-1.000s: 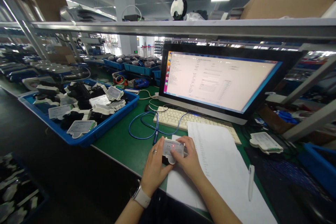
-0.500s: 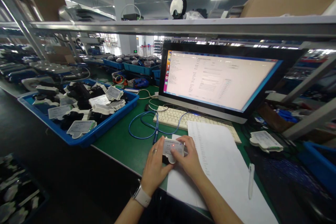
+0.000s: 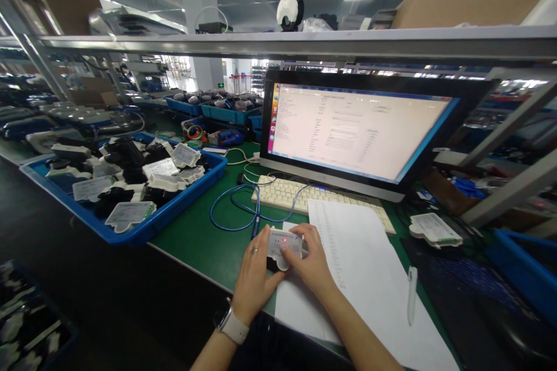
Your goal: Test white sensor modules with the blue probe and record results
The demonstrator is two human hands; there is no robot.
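Between both hands is a small white electronic module [image 3: 285,243] with a printed face and a lit red light. My left hand [image 3: 255,278], with a ring and a watch, grips its left side. My right hand [image 3: 311,258] holds the right side, its thumb lying on the printed face and its fingers over the top edge. A dark part shows under the module's lower left. A blue cable [image 3: 256,221] ends in a plug just behind the module; whether it is joined to it is hidden. Under the right forearm lie printed sheets of paper [image 3: 361,266].
A blue tray [image 3: 143,226] of similar white and black modules stands at left. Behind the hands are a keyboard [image 3: 278,194] and a lit monitor [image 3: 348,127]. A white pen [image 3: 411,295] rests on the paper. Another module [image 3: 435,229] lies at right, near a blue bin [image 3: 517,266].
The whole view has shifted slightly, so the scene sits a little further left. Both hands keep the same grip on the module, and its red light looks somewhat wider.
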